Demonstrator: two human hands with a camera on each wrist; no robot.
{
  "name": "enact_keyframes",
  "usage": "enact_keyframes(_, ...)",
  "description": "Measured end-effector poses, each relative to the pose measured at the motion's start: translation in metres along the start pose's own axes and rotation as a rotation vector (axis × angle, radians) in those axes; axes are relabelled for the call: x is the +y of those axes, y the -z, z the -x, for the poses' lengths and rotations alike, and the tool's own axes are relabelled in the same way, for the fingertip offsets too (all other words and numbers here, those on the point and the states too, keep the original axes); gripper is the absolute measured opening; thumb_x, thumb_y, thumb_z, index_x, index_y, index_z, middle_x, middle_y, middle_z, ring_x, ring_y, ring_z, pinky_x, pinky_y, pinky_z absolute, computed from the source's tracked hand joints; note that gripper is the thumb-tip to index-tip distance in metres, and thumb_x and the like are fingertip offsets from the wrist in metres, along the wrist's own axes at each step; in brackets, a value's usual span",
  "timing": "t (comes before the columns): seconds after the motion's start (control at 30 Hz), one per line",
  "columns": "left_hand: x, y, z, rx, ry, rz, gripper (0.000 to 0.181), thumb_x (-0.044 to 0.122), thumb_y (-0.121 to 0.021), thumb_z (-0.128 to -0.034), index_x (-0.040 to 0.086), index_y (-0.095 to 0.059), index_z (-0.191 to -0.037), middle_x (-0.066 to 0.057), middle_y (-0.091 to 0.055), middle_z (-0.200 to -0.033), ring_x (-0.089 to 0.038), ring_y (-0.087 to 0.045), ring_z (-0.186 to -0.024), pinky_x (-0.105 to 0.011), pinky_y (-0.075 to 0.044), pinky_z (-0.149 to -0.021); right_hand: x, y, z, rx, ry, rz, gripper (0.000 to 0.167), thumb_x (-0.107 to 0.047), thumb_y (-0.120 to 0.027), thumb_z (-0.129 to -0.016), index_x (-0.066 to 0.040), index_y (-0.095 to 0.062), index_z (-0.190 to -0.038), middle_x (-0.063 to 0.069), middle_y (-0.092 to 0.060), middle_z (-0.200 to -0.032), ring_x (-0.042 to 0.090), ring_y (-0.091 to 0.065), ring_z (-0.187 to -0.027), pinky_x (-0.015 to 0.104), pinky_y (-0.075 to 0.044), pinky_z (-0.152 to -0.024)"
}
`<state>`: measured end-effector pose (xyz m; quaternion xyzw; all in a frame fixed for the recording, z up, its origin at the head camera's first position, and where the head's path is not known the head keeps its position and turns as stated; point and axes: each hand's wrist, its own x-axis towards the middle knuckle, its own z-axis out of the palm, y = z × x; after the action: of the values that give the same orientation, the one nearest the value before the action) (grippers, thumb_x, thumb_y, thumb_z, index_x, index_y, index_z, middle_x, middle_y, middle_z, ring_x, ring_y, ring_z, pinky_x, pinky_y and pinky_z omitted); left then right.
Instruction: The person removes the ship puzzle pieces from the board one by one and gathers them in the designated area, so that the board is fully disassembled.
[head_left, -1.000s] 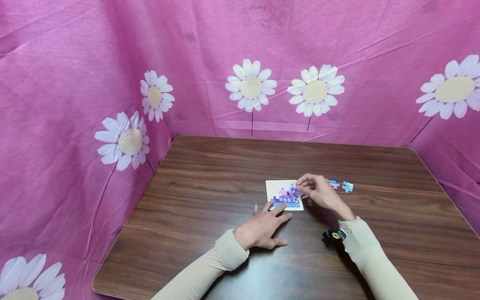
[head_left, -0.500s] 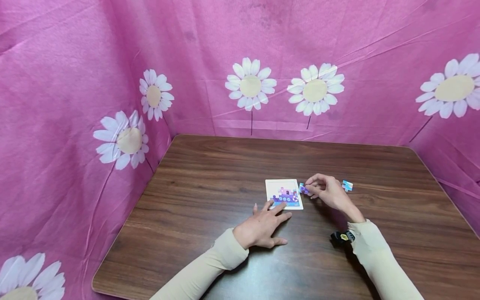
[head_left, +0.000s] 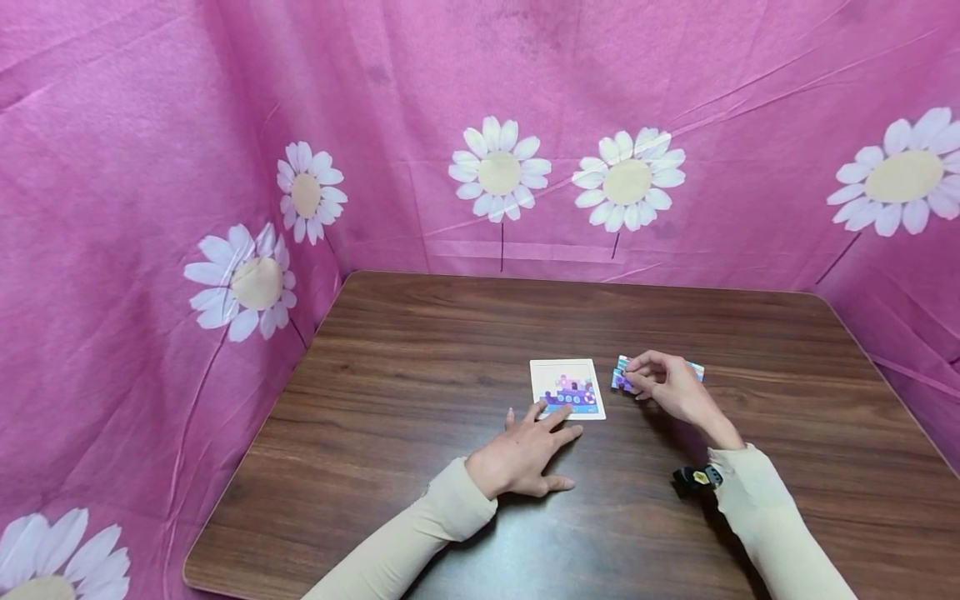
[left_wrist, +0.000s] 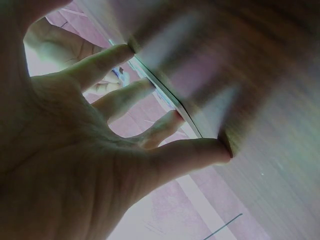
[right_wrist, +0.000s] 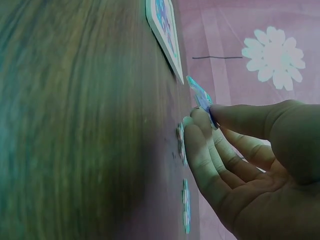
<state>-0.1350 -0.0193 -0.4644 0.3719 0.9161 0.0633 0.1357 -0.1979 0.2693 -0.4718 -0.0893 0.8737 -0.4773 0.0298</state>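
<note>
In the head view, my left hand (head_left: pixel 521 454) lies spread, its fingertips at the near edge of a white-framed jigsaw board (head_left: pixel 546 372). Joined pieces on the board show a purple and pink boat on blue water. Right of the board, my right hand (head_left: pixel 672 392) pinches a blue and purple jigsaw piece (right_wrist: pixel 202 97) between thumb and fingers. That piece is tilted and held above the table in the right wrist view. Two loose jigsaw pieces lie beneath or beside this hand; one puzzle piece (right_wrist: pixel 186 206) shows edge-on, and the other is partly behind the fingertips.
A brown wood-grain table (head_left: pixel 420 350) carries everything. Pink cloth with white daisies (head_left: pixel 498 173) hangs behind and to the left of it. A black wrist device (head_left: pixel 697 478) sits under the right sleeve.
My right hand has moved right, off the board's upper right part, carrying the blue and purple jigsaw piece toward the loose pieces. My left hand has stayed in place.
</note>
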Motion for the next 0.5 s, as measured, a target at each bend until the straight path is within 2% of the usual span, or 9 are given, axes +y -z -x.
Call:
enact_keyframes(0.23,0.0003,0.0008,0.0,0.003,0.003,0.004,0.076,0.058,-0.068,-0.0955,0.03,-0.041,-0.161,0.003,-0.024,-0.175,-0.037,-0.028,-0.159,-0.071,-0.04,-0.113,0.0037,0.0046,0.0039,0.001,-0.014,0.001,0.016,-0.001,-0.065,-0.101,0.012,-0.064,-0.11,0.028,-0.073,-0.096,0.007,-0.072,-0.074,0.029,-0.062,-0.065)
enact_keyframes(0.5,0.0007,0.0011,0.0006,0.005,-0.001,-0.002,0.076,0.058,-0.068,-0.0955,0.029,-0.041,-0.161,0.003,-0.024,-0.175,-0.037,-0.028,-0.159,-0.071,-0.04,-0.113,0.0078,0.0061,0.0069,-0.016,-0.06,0.07,0.018,-0.003,-0.065,-0.101,0.01,-0.065,-0.112,0.024,-0.074,-0.095,0.008,-0.07,-0.071,0.027,-0.058,-0.061)
